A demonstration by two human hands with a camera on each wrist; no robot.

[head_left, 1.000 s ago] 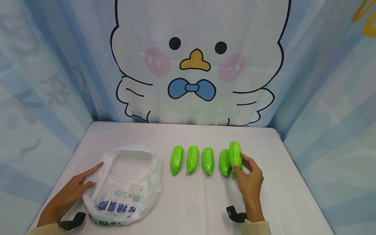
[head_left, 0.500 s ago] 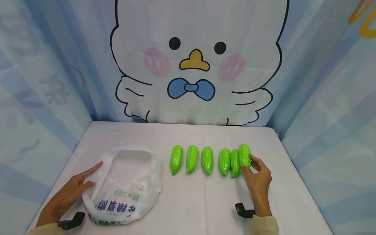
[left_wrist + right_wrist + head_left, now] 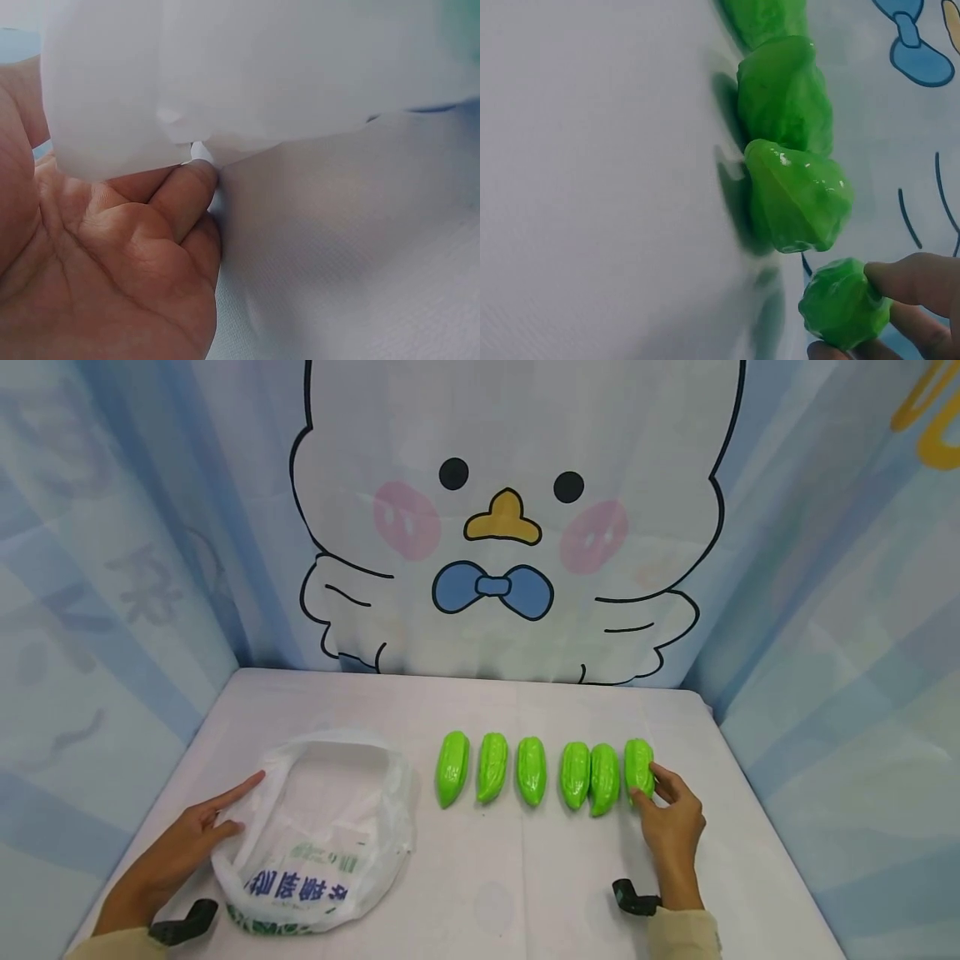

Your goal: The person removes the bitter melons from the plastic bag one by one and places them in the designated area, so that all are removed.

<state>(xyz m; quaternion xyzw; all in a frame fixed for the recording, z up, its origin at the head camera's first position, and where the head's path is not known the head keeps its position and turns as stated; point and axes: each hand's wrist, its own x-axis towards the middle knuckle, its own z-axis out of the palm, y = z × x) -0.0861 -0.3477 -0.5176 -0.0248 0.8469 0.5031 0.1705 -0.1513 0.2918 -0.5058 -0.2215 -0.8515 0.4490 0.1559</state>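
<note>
In the head view, my right hand [image 3: 672, 822] pinches a glossy, bumpy green bitter melon [image 3: 639, 768] between thumb and fingers at the right end of a row. The right wrist view shows that bitter melon [image 3: 840, 304] end-on, with a gap between it and its closest neighbour [image 3: 799, 199]. My left hand [image 3: 187, 843] touches the left side of a white plastic bag [image 3: 390, 860], index finger straight along it and thumb apart. In the left wrist view, bag film [image 3: 247, 75] covers part of this hand, and its lower fingers [image 3: 187, 199] bend loosely beneath the edge.
More green bitter melons, including the leftmost one [image 3: 452, 768], lie upright in a row between bag and right hand. The white-covered table [image 3: 465, 877] ends at a cartoon curtain [image 3: 510, 635] behind. Blue-and-white curtains [image 3: 847, 693] close in both sides.
My right hand has carried the bitter melon rightward, past another one in the row, and lowered it at the end. The left hand and bag have stayed put.
</note>
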